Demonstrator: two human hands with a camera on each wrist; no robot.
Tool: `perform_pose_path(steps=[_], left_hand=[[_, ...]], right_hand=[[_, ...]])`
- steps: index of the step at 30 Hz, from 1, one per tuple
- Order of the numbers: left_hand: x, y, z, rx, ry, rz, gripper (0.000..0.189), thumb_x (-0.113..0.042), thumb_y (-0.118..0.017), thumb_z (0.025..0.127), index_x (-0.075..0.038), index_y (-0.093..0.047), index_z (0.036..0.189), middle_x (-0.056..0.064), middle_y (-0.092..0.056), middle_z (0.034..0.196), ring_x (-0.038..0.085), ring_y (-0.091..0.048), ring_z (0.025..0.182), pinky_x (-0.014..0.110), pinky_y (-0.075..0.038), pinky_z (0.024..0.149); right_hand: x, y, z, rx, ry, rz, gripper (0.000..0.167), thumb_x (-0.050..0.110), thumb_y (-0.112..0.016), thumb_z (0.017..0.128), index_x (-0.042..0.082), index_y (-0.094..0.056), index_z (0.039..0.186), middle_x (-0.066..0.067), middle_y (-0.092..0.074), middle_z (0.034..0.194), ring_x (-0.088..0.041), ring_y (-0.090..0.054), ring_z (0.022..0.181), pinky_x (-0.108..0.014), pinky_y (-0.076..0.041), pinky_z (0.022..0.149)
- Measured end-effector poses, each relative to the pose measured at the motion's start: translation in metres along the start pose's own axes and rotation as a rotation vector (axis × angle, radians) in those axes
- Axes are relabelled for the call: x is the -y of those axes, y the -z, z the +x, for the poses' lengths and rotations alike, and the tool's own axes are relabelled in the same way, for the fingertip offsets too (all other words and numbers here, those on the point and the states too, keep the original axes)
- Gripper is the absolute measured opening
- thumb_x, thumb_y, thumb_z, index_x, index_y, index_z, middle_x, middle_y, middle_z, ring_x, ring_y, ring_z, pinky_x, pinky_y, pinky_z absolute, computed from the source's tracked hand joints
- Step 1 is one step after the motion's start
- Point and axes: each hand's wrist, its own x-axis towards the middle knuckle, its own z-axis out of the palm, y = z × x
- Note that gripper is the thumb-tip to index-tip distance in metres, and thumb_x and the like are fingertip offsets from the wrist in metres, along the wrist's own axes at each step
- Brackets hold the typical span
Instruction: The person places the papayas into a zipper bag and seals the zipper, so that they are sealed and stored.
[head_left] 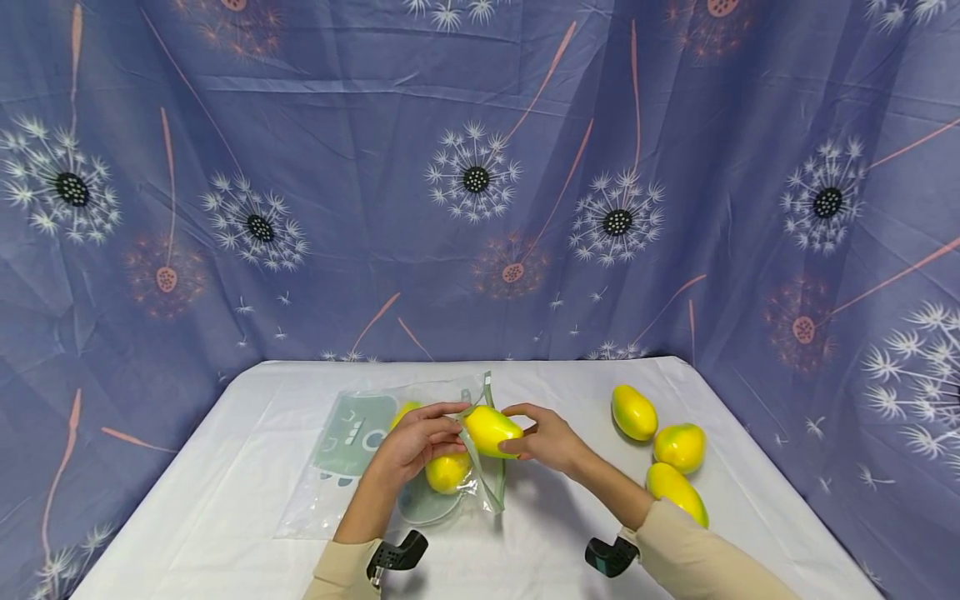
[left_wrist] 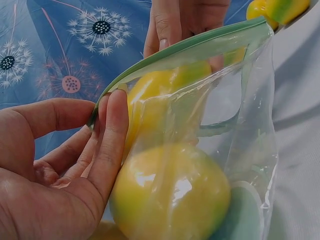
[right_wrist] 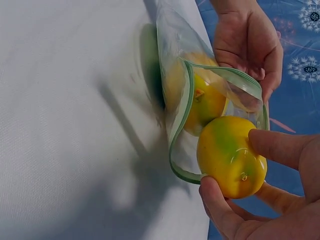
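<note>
Presently, left hand [head_left: 420, 442]: is pinching the bag's [head_left: 356, 433] green rim [left_wrist: 190, 47]
Right hand [head_left: 553, 440]: is clamping a yellow fruit [head_left: 490, 431], seemingly partly bagged
Bag: is lying nearer the desk's [head_left: 206, 500] left edge

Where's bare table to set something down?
Bare table: left of the bag, out to the table's left edge; the near middle, between the forearms; beyond the right hand, between the bag's mouth and the three loose yellow fruits. Crowded: the bag's mouth, with left hand, right hand and held fruit; also those loose fruits' cluster.
</note>
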Motion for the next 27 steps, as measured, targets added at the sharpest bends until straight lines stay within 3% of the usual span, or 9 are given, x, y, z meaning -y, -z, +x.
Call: perform_pose_path(steps=[10,17,27], left_hand=[[0.0,0.0,0.001,0.001,0.0,-0.001,0.051,0.004,-0.06,0.095,0.009,-0.049,0.145,0.012,-0.071,0.112,0.018,-0.073,0.076,0.03,-0.064,0.079],[0.0,0.0,0.001,-0.017,0.008,-0.004,0.051,0.003,-0.061,0.094,0.006,-0.051,0.144,0.013,-0.069,0.116,0.02,-0.072,0.076,0.031,-0.064,0.078],[0.0,0.001,0.002,-0.005,0.005,-0.009,0.052,0.002,-0.062,0.094,0.007,-0.05,0.144,0.013,-0.069,0.12,0.019,-0.072,0.076,0.03,-0.064,0.078]], right_hand=[[0.001,-0.003,0.004,0.008,-0.058,0.026,0.053,0.016,-0.084,0.082,0.002,-0.058,0.126,-0.016,-0.069,0.105,-0.02,-0.069,0.081,-0.044,-0.063,0.082],[0.0,-0.004,0.008,0.024,-0.089,0.111,0.054,0.012,-0.083,0.081,0.001,-0.058,0.127,-0.018,-0.067,0.108,-0.021,-0.069,0.087,-0.044,-0.062,0.086],[-0.006,-0.004,0.013,0.032,-0.037,0.19,0.055,0.008,-0.081,0.081,-0.001,-0.06,0.132,-0.019,-0.067,0.109,-0.021,-0.068,0.091,-0.044,-0.061,0.089]])
